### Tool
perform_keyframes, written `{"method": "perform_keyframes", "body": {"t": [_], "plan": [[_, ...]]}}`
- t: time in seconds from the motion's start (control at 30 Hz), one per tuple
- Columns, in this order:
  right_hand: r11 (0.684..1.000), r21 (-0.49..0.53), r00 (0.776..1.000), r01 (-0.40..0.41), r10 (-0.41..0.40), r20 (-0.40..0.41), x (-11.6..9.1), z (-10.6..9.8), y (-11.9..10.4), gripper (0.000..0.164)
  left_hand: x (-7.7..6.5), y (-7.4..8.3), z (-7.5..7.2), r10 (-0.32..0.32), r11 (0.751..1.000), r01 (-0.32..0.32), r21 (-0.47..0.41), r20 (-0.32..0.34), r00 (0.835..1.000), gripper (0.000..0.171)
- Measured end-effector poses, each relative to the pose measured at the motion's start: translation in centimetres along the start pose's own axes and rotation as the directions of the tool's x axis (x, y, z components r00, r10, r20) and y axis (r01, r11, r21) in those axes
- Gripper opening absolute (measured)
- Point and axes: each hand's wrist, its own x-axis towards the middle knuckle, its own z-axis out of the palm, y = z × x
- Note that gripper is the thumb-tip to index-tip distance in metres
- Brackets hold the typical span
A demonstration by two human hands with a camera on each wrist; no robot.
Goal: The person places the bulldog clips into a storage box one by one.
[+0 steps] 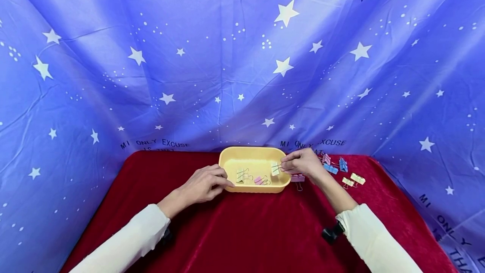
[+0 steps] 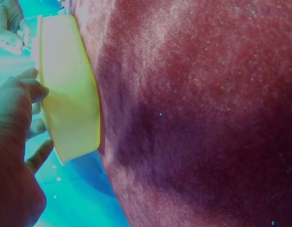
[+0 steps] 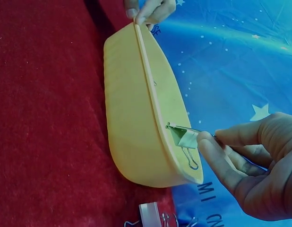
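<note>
A yellow plastic box (image 1: 253,189) stands on the red cloth. My left hand (image 1: 206,183) pinches its left rim between thumb and fingers, and the grip also shows at the far end in the right wrist view. Over the box's right end, my right hand (image 1: 304,164) pinches a pale green binder clip (image 3: 186,140) by one wire handle; the clip hangs just inside the rim. Within the box lie another pale green binder clip (image 1: 240,175) and a pink binder clip (image 1: 258,180). A further pink binder clip (image 1: 298,178) lies on the cloth beside the box, under my right hand.
To the right on the red cloth (image 1: 235,231) lie blue binder clips (image 1: 343,164), pale yellow binder clips (image 1: 358,178) and a pink binder clip (image 1: 326,159) partly behind my right hand. A blue star-printed curtain (image 1: 227,75) rises behind and along both sides.
</note>
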Motion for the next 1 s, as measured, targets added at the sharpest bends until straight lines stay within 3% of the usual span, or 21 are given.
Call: {"method": "perform_keyframes", "body": {"t": [0.17, 0.37, 0.6, 0.77, 1.0], "plan": [[0.998, -0.064, 1.0, 0.023, -0.024, -0.006, 0.2, 0.8, 0.1, 0.035, 0.0, 0.0, 0.1, 0.001, 1.0, -0.001, 0.006, -0.004, 1.0, 0.034], [0.985, -0.175, 0.999, -0.003, -0.003, -0.037, 0.6, 2.1, -0.1, 0.03, -0.1, 0.0, 0.1, -0.006, 1.0, 0.006, 0.001, 0.001, 1.0, 0.033], [0.923, -0.385, 0.996, 0.002, -0.035, -0.08, 0.2, 2.8, -0.1, 0.025, 0.0, 0.1, 0.0, -0.009, 1.0, 0.009, -0.003, 0.011, 1.0, 0.032], [0.918, -0.397, 0.994, 0.02, -0.061, -0.09, 0.2, 2.1, -0.3, 0.028, 0.1, 0.1, -0.1, -0.008, 1.0, 0.008, 0.002, 0.014, 1.0, 0.03], [0.929, -0.368, 0.993, -0.027, -0.016, -0.113, -0.2, 0.7, 0.0, 0.029, 0.0, 0.1, -0.1, -0.015, 1.0, 0.015, 0.003, 0.018, 1.0, 0.031]]}}
